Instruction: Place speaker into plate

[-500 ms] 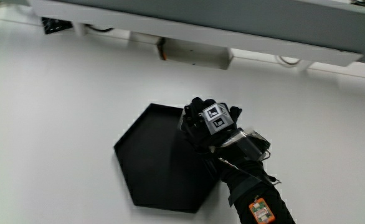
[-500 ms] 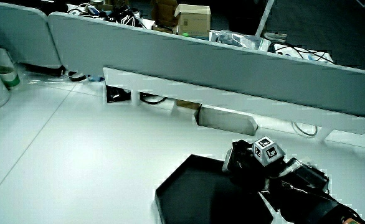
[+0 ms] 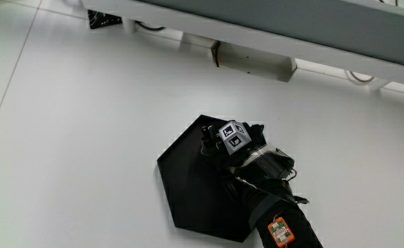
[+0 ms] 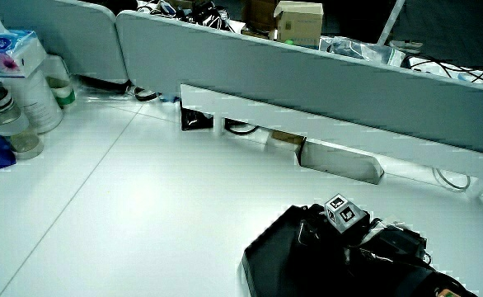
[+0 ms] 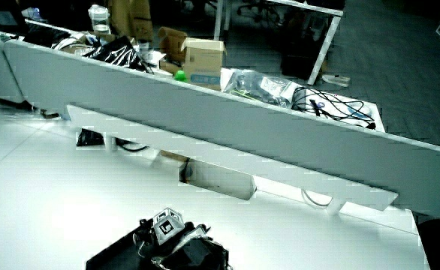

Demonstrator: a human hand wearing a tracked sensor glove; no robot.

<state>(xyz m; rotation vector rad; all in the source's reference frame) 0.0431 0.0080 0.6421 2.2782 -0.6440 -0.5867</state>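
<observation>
Black plate [image 3: 188, 186]: six-sided and shallow-rimmed, it lies flat on the white worktop [image 3: 85, 124], nearer to you than the low partition [image 3: 291, 27].
Hand [image 3: 233, 141]: your gloved hand sits low over the plate, at the corner closest to the partition, with the forearm reaching across the plate's rim from your side. Both side views put the hand [image 4: 340, 223] [image 5: 171, 232] right down at the plate [image 4: 274, 264] [image 5: 119, 255].
Cube [image 3: 234, 135]: the patterned marker rides on the back of the glove, facing up.
Grip: you cannot tell from these views whether the hand is clasping anything; glove, plate and shadow all read as one dark mass.
Speaker: not separately visible anywhere on the worktop; the likeliest place is under the hand, already within the plate's outline.
Key relation: if so, the speaker lies straight below your palm, not off to any side; its long axis cannot be made out.
Judgement: the placing looks nearly done.
</observation>
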